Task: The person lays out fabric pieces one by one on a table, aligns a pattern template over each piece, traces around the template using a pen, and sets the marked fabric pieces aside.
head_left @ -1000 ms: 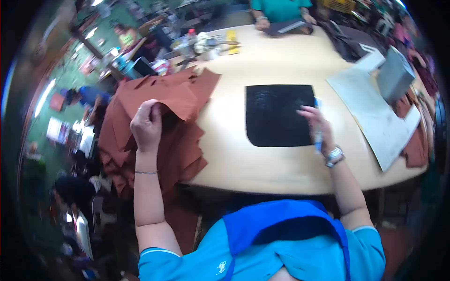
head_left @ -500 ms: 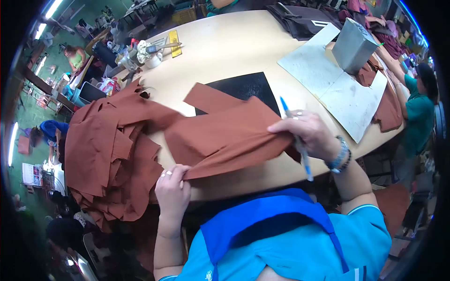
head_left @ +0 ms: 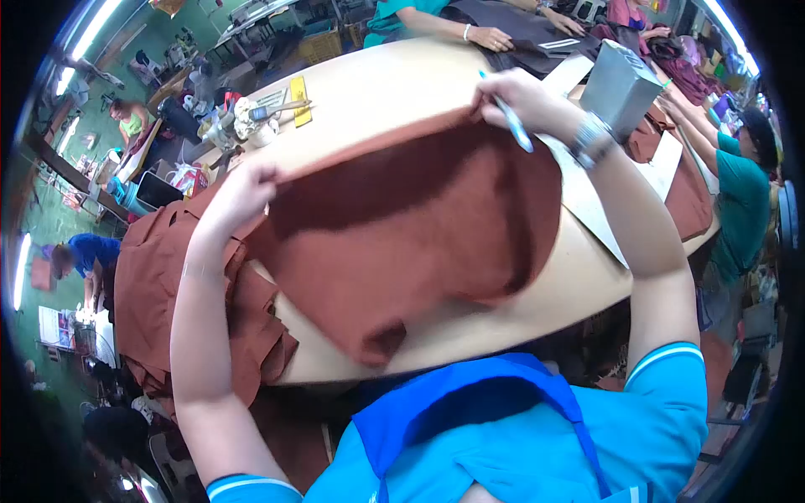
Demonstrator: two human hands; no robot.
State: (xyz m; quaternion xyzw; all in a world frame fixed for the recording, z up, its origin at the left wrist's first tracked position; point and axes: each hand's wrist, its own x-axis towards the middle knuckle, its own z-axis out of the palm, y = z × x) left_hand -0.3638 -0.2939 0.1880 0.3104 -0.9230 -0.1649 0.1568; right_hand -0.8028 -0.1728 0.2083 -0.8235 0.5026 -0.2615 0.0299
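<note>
A rust-brown fabric piece (head_left: 402,235) hangs stretched between my two hands above the table, its lower edge curling toward me. My left hand (head_left: 243,197) is closed on its upper left corner. At the upper right corner, my right hand (head_left: 516,101) pinches the cloth. A blue-and-white pen (head_left: 513,124) is also held in the right hand, sticking out below the fingers. To the left lies a heaped stack of the same brown fabric (head_left: 168,302). The black sheet on the tabletop is hidden behind the raised cloth.
The pale table (head_left: 377,75) bears a yellow tool (head_left: 300,101) and a brush (head_left: 281,109) at the back left. At right stand a metal block (head_left: 620,88) and white templates (head_left: 591,210). A co-worker's hands (head_left: 490,38) rest near dark fabric (head_left: 520,25) at the far edge.
Both hands have moved up and away from me, lifting the brown fabric and spreading it wide. A co-worker's hands have appeared at the far edge by the dark fabric.
</note>
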